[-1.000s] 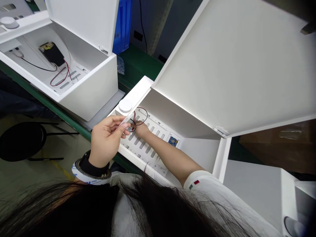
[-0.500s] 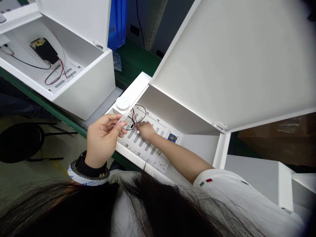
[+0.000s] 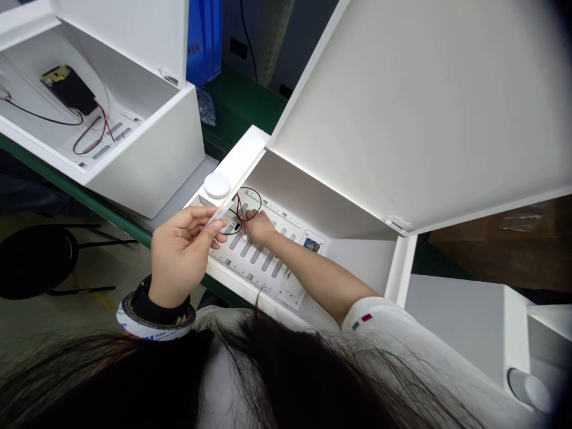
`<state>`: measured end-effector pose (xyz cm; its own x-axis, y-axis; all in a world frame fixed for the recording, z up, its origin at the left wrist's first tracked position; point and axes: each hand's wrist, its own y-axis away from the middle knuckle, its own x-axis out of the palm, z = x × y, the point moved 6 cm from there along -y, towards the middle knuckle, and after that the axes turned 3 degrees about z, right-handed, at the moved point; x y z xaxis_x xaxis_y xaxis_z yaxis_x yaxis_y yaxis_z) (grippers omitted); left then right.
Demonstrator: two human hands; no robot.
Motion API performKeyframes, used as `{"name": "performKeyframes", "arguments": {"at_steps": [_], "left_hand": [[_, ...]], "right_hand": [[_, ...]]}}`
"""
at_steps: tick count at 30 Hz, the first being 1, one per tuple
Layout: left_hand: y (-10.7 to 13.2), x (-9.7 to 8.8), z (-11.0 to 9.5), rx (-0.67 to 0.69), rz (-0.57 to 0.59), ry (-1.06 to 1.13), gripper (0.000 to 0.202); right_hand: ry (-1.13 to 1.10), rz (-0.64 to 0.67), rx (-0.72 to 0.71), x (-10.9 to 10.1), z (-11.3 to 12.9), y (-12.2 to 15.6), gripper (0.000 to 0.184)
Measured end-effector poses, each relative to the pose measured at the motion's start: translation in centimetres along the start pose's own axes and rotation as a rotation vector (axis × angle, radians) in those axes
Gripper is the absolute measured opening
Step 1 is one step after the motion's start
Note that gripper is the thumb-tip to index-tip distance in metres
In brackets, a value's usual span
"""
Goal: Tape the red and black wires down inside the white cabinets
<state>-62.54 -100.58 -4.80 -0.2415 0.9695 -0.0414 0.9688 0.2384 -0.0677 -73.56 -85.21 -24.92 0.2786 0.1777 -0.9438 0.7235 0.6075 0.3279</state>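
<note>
My left hand (image 3: pixel 181 247) is closed, thumb and fingers pinching the edge of the white box (image 3: pixel 250 292) beside a round white knob (image 3: pixel 217 185). A roll of tape (image 3: pixel 156 325) hangs around the left wrist, over a black band. Inside the box is my right hand (image 3: pixel 260 227), its fingers curled low near the slotted floor plate (image 3: pixel 254 253); whatever they grip is hidden. Thin red and black wires (image 3: pixel 259 199) loop beside those fingers, with a small white connector (image 3: pixel 244 237) hanging down. Farther right along the floor lies a blue circuit board (image 3: pixel 311 245).
The box's large lid (image 3: pixel 415 107) stands raised behind. To the left, another open white box (image 3: pixel 147 149) holds a black module (image 3: pixel 71 89) with wires. A blue bin (image 3: pixel 203 42) is behind, a black stool (image 3: pixel 38 262) lower left, a cardboard box (image 3: pixel 504 250) at right.
My right hand has shifted slightly left and up inside the box. The left hand keeps its pinch on the edge. The whole view has moved a little.
</note>
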Motion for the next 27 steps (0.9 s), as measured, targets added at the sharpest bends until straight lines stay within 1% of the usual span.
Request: {"name": "performKeyframes", "arguments": {"at_steps": [3,7,9,12,16,19,21,24,27], "left_hand": [[-0.1,0.0,0.0,-0.004,-0.004,-0.005,0.016],[0.0,0.0,0.0,0.003,-0.004,-0.014,0.015],[0.0,0.0,-0.1,0.007,-0.004,-0.017,0.015],[0.1,-0.1,0.0,0.014,-0.006,-0.024,0.014],[0.1,-0.1,0.1,0.012,-0.001,-0.019,0.015],[0.1,0.0,0.2,0.01,0.003,-0.016,0.016],[0.1,0.0,0.2,0.012,0.004,-0.024,0.016],[0.2,0.0,0.1,0.019,0.008,-0.038,0.015],[0.2,0.0,0.0,0.022,0.006,-0.04,0.015]], "right_hand": [[-0.006,-0.004,0.005,-0.2,0.5,-0.7,0.043],[0.071,0.005,-0.01,0.1,0.9,-0.7,0.043],[0.114,0.029,-0.032,0.4,0.8,0.0,0.042],[0.152,0.068,-0.041,1.1,0.1,1.7,0.041],[0.19,0.09,-0.049,1.6,-0.1,3.3,0.038],[0.175,0.105,-0.046,1.4,0.2,2.7,0.031],[0.136,0.083,-0.031,0.8,0.2,1.8,0.029],[0.074,0.022,0.002,-0.3,-0.1,0.5,0.036],[0.063,0.033,0.01,-0.5,0.1,-0.2,0.042]]}}
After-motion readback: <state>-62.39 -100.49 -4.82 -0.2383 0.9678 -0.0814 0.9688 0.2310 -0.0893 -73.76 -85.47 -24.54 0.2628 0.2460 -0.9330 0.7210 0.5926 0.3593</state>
